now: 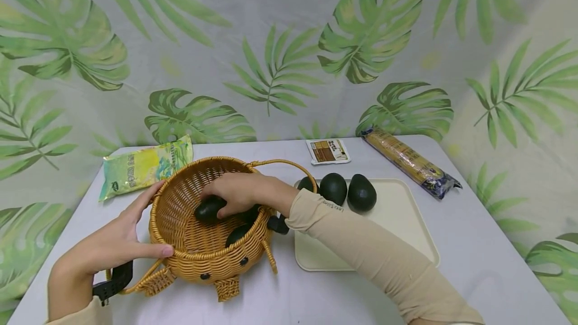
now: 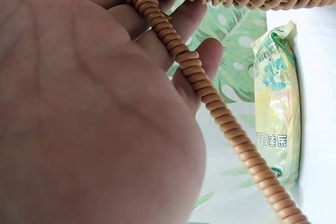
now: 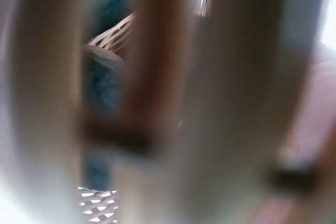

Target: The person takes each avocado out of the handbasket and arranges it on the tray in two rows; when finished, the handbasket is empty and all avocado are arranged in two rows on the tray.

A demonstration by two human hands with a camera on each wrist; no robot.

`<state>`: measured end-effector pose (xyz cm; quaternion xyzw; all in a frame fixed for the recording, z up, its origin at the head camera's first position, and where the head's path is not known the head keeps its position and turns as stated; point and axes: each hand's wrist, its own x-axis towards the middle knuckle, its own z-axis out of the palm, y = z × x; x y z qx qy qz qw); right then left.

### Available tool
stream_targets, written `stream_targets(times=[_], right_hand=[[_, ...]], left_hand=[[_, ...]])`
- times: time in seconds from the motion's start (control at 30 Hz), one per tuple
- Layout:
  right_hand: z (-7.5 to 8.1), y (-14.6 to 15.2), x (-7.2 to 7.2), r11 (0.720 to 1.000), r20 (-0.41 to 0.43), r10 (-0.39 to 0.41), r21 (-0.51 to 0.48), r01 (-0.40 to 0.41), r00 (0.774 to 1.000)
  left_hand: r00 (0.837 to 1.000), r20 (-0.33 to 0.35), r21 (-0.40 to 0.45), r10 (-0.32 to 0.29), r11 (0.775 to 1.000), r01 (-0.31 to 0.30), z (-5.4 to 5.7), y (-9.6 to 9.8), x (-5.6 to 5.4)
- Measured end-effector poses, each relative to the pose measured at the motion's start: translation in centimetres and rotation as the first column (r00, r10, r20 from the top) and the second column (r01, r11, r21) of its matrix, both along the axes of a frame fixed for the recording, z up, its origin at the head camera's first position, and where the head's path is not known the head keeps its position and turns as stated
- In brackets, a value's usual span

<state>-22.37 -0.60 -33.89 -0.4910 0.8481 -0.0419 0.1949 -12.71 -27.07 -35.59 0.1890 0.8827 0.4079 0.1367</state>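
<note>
Wicker basket [image 1: 221, 268], one: is standing left of the cream tray [image 1: 393, 214] on the tabletop [image 1: 298, 295]. Dark avocado [image 1: 206, 211], one: is lying inside the basket; right hand [image 1: 237, 192] is pinching it. Left hand [image 1: 113, 245]: is spreading against the basket's left rim. Handling, as judged: left should be bracing firmly, right moving gently, clear of the nearer avocado [image 1: 237, 235].

Sleeve [image 1: 375, 245]: small lettering, apparently "Lets Slim". Green bag [image 1: 146, 168]: Chinese characters, not surely legible. Packet [image 1: 328, 151], long pack [image 1: 406, 159]: print too small.
</note>
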Motion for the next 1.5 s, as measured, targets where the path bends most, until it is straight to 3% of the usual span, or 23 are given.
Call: stream_targets(times=[0.23,0.5,0.7,0.93,1.23,1.5], right_hand=[[-0.03,0.13,0.05,0.999,0.020,0.037,-0.018,-0.036,0.999],[-0.21,-0.15,0.27,0.999,-0.039,-0.020,0.033,0.021,0.999],[-0.37,-0.31,0.19,0.999,-0.060,-0.001,0.054,0.004,0.998],[-0.40,-0.39,0.29,0.997,0.002,0.025,0.071,-0.025,1.000],[-0.67,-0.73,0.69,0.988,0.085,0.131,0.068,-0.137,0.988],[-0.67,-0.86,0.50,0.991,0.083,0.073,0.109,-0.082,0.994]], left_hand=[[1.000,0.001,-0.006,0.002,1.000,-0.002,0.03,0.02,0.00],[1.000,0.009,0.004,0.002,1.000,-0.002,0.04,0.01,0.00],[1.000,0.011,0.007,0.002,1.000,-0.003,0.08,0.05,-0.01],[1.000,0.012,0.001,0.007,1.000,-0.007,0.04,0.04,-0.12],[1.000,0.026,0.011,0.012,1.000,-0.012,-0.13,-0.04,0.13],[1.000,0.020,0.018,0.009,1.000,-0.009,0.08,0.13,0.00]])
